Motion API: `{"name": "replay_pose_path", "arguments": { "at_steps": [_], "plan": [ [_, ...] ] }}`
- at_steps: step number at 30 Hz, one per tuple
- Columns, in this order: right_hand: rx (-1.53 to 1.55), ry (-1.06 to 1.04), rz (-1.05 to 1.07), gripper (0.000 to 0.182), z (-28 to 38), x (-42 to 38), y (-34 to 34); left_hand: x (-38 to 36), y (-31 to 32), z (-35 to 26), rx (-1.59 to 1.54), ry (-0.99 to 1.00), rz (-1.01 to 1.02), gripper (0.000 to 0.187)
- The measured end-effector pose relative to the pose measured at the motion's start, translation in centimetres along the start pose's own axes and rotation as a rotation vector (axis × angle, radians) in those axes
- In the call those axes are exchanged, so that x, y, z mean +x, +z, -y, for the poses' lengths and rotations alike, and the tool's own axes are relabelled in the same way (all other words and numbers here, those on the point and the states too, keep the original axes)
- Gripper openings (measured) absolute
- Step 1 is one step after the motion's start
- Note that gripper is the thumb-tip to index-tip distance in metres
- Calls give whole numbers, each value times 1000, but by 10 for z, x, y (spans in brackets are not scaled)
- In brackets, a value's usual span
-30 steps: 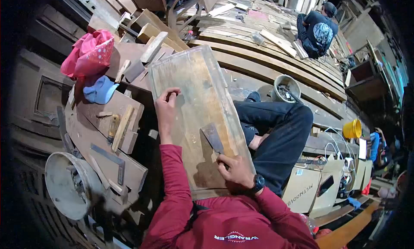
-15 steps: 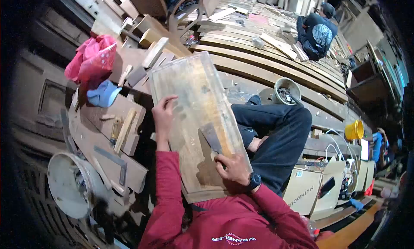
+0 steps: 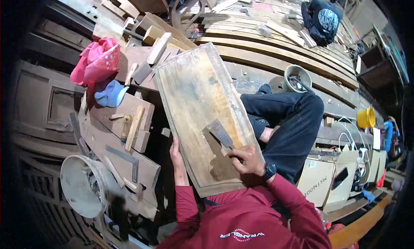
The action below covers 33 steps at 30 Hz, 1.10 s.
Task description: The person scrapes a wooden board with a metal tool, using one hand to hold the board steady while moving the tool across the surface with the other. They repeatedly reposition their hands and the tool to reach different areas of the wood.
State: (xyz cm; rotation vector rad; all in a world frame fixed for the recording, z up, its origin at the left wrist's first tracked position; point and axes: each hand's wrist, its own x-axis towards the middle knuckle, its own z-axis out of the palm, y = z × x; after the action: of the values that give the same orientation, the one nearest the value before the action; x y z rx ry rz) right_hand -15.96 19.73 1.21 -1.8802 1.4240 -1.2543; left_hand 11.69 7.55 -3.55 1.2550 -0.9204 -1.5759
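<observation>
A rectangular wooden panel [image 3: 187, 91], worn and stained with a raised border, lies tilted across the person's lap. My right hand [image 3: 248, 160], with a dark watch at the wrist, is closed round the handle of a flat metal scraper [image 3: 220, 133]. The scraper's wide blade is over the lower middle of the panel, and its shadow falls beside it. My left hand [image 3: 177, 159] is at the panel's left edge, fingers stretched along it and partly hidden, supporting the side.
At the left are a bench [image 3: 103, 128] with a metal square [image 3: 134, 167], a pink bag [image 3: 97, 61], a blue cap [image 3: 111, 93] and a white bucket [image 3: 82, 184]. A grey bucket [image 3: 297, 78], cardboard box [image 3: 317, 180] and yellow bucket [image 3: 365, 118] lie right. Another person [image 3: 323, 20] sits far off.
My left hand has moved from the panel's face down to its left edge. The scraper blade now points more to the upper left, showing its flat side. The camera view has shifted slightly.
</observation>
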Motion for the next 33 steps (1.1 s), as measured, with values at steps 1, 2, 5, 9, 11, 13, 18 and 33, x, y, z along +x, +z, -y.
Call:
{"name": "replay_pose_path", "arguments": {
  "at_steps": [1,2,5,9,11,13,18,33],
  "plan": [
    [15,-7,-36,12,0,0,0,1,-1,3,-8,10,-17,59],
    [-17,20,2,12,-3,-2,-1,3,0,5,-19,23,-30,59],
    [-25,12,-6,12,-6,-2,-2,-3,4,2,-84,11,30,58],
    [-54,-3,2,12,-4,1,-8,-9,13,5,-97,5,-4,60],
    [-71,38,16,11,3,3,-13,-10,11,13,-124,22,-30,52],
    [-90,86,26,11,12,3,-17,-12,13,12,-51,62,-63,45],
    [-93,236,-8,9,39,-27,-6,10,29,-23,454,548,-516,28],
    [-79,350,-51,19,32,32,8,171,169,-74,206,542,-141,18]
  ]
}}
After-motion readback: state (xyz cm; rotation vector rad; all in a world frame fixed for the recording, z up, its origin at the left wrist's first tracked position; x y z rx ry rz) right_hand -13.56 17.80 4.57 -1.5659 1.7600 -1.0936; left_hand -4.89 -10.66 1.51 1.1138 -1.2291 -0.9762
